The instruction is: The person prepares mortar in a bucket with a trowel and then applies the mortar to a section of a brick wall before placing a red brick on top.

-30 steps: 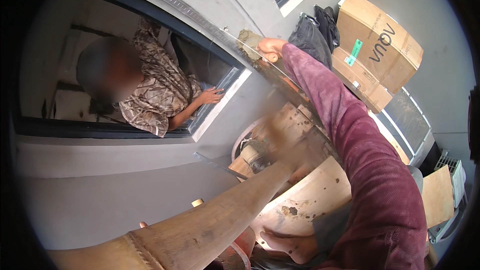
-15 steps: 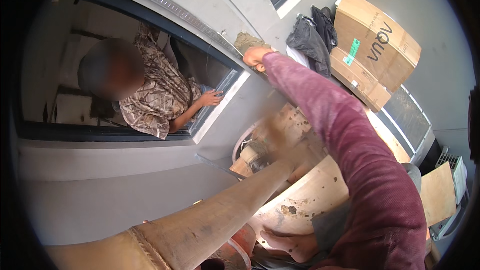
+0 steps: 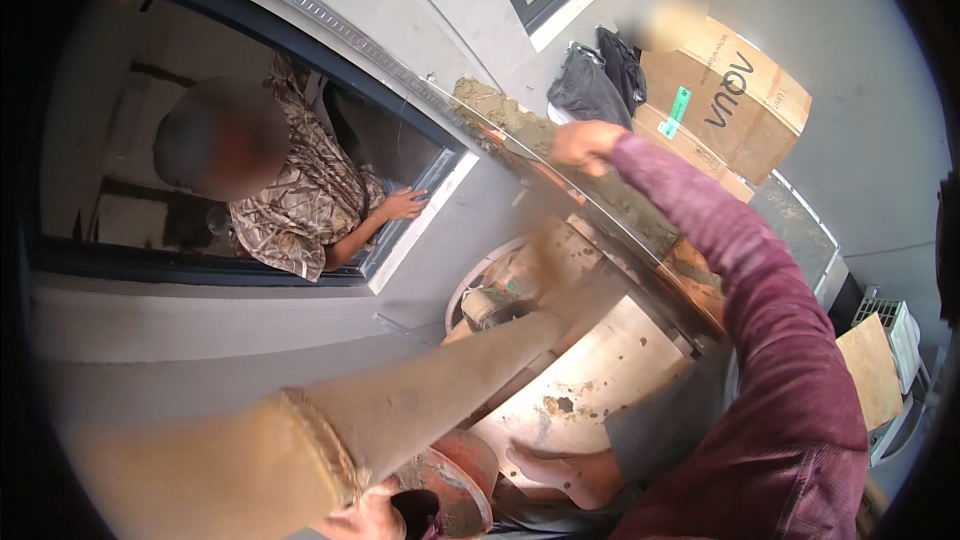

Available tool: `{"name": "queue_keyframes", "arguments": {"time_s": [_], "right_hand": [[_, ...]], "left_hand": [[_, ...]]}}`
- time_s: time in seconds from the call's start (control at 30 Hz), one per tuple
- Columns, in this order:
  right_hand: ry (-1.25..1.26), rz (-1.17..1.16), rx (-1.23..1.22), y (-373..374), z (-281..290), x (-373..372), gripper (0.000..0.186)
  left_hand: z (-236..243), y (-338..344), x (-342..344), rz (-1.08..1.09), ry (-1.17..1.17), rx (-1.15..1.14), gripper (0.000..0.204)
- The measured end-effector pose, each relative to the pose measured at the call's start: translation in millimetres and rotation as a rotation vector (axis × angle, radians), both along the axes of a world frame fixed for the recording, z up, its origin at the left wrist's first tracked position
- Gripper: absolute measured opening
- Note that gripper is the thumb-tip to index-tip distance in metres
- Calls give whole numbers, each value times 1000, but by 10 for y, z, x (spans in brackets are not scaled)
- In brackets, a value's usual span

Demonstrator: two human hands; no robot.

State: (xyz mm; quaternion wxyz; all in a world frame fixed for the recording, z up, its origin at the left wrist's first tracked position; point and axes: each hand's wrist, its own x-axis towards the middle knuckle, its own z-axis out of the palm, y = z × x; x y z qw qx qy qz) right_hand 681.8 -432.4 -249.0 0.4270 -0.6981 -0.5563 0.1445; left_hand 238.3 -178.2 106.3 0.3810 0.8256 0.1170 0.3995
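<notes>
My right hand [image 3: 588,145], in a maroon sleeve, is closed round what looks like a trowel, over a strip of wet grey mortar [image 3: 500,112] on a low row of orange bricks [image 3: 695,272]. A taut white string [image 3: 625,230] runs along the row, just on the near side of this hand. Low in the picture, my left hand [image 3: 365,518] grips a thick bamboo pole [image 3: 420,395]; the pole hides part of its fingers. Right beside that hand sits a red-orange bucket [image 3: 470,475], smeared with grey.
Another person [image 3: 300,180] leans at a dark-framed window opening [image 3: 200,278], one hand on the sill. Beyond the bricks are a cardboard box [image 3: 735,90] and dark clothes [image 3: 585,85]. A bare foot [image 3: 565,470] rests on a spattered board [image 3: 600,380]. The bamboo pole crosses the foreground.
My right hand has moved right along the mortar, uncovering more of the strip and string. My left hand now shows more beside the pole and bucket. The whole view has shifted slightly.
</notes>
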Motion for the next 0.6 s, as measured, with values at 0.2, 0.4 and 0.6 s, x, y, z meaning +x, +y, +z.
{"name": "queue_keyframes", "arguments": {"time_s": [0.2,0.4,0.6], "right_hand": [[235,-796,-708,-1064,2353,-2102,22],[94,-631,-564,-1608,3415,-3669,46],[-134,-160,-320,-664,3705,-4547,47]], "left_hand": [[328,-109,136,-58,344,32,60],[308,840,-1077,181,234,212,44],[-869,1878,-2538,398,607,35,73]]}}
